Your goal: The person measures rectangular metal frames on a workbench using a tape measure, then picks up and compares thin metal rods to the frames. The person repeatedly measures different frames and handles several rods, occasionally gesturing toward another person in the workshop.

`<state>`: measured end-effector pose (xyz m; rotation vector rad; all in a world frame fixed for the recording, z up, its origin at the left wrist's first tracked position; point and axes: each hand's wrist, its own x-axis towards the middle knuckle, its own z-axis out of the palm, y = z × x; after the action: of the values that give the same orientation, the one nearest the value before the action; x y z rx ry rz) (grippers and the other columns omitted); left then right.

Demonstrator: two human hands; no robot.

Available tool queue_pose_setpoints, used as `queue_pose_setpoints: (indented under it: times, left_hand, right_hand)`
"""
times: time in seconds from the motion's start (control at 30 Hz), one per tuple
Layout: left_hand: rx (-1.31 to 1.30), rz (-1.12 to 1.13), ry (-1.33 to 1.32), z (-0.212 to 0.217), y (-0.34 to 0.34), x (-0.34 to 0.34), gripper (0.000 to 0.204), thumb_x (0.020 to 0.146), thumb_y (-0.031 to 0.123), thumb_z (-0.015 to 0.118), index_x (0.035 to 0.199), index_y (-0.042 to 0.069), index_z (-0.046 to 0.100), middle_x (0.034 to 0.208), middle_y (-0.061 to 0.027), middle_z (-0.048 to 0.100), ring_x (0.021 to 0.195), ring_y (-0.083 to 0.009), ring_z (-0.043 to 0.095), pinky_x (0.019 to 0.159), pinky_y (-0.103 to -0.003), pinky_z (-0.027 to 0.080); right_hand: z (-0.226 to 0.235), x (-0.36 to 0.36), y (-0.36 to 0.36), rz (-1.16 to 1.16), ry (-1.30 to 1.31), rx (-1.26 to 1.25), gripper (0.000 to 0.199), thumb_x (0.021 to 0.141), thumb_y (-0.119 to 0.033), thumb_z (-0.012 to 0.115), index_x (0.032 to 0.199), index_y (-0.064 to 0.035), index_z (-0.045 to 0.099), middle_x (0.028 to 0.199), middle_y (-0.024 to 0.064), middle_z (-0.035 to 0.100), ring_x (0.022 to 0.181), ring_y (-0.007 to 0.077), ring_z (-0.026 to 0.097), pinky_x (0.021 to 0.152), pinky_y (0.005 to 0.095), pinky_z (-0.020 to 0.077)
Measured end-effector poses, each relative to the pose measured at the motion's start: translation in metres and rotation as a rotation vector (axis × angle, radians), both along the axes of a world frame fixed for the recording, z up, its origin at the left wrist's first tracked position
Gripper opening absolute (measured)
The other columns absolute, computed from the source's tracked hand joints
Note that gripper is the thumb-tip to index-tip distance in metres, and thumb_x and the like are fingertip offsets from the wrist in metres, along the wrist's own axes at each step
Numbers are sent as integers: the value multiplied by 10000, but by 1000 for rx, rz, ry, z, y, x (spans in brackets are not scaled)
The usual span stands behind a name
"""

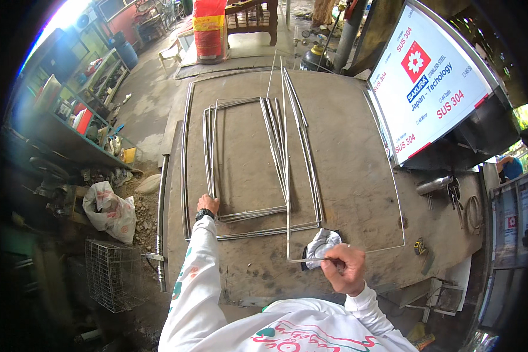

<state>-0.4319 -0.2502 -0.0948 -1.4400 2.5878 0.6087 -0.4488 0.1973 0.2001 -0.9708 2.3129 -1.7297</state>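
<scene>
Head cam: right hand (346, 267) is closed w/ a white rag (322, 243) on a thin steel rod frame (287, 193), near the worktop (352, 176) front edge. Left hand (207, 204) rests on the stacked rod frames (212, 152), fingers curled over them.

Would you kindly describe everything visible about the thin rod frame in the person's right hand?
The rod frame is a thin, shiny metal rod, steel by its look, bent into an open rectangle. It lies flat on the rusty worktable, its long left side crossing the stacked frames. The right hand pinches its near side by the corner, beside a white rag. Its far end reaches the table's far edge.
</scene>
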Motion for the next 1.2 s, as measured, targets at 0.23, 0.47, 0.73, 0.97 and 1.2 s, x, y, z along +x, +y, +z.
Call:
queue_pose_setpoints:
  times: [0.23, 0.47, 0.73, 0.97, 1.2]
  left_hand:
    - [58, -13, -124, 12, 15, -15, 468, 805, 356, 605, 1082, -12, 689, 1156, -249, 667, 1097, -395, 639, 965, -450, 501]
    - [587, 322, 684, -60, -12, 21, 328, 887, 315, 594, 781, 17, 511, 581, -68, 515, 467, -187, 531, 440, -359, 430]
    - [421, 342, 662, -15, 35, 91, 664, 943, 650, 487, 611, 75, 475, 527, -17, 439, 453, -151, 435, 434, -334, 345]
    - [628, 494, 716, 37, 90, 179, 630, 996, 594, 426, 604, 101, 412, 526, 13, 366, 475, -124, 366, 470, -340, 308]
    - [403, 482, 752, 15, 121, 285, 595, 1013, 555, 420, 608, 121, 401, 541, 39, 347, 474, -102, 332, 447, -321, 274]
  right_hand:
    - [58, -20, 35, -173, 19, -102, 97, 799, -122, 671, 778, -35, 634, 640, -1, 551, 534, 68, 424, 486, 244, 312]
    - [162, -46, 45, -299, 230, -339, 213, 921, -235, 589, 881, -29, 619, 713, 13, 527, 570, 50, 364, 508, 228, 274]
    - [263, -83, 53, -504, 354, -560, 251, 965, -254, 607, 926, -10, 653, 651, -24, 447, 528, 25, 290, 483, 212, 173]
    - [309, -112, 103, -312, 402, -784, 187, 923, -168, 668, 946, 17, 660, 626, -31, 506, 484, 26, 334, 463, 206, 206]
    - [309, -119, 56, -420, 145, -1001, 194, 879, -166, 694, 919, 22, 682, 661, -10, 568, 542, 52, 429, 504, 207, 277]
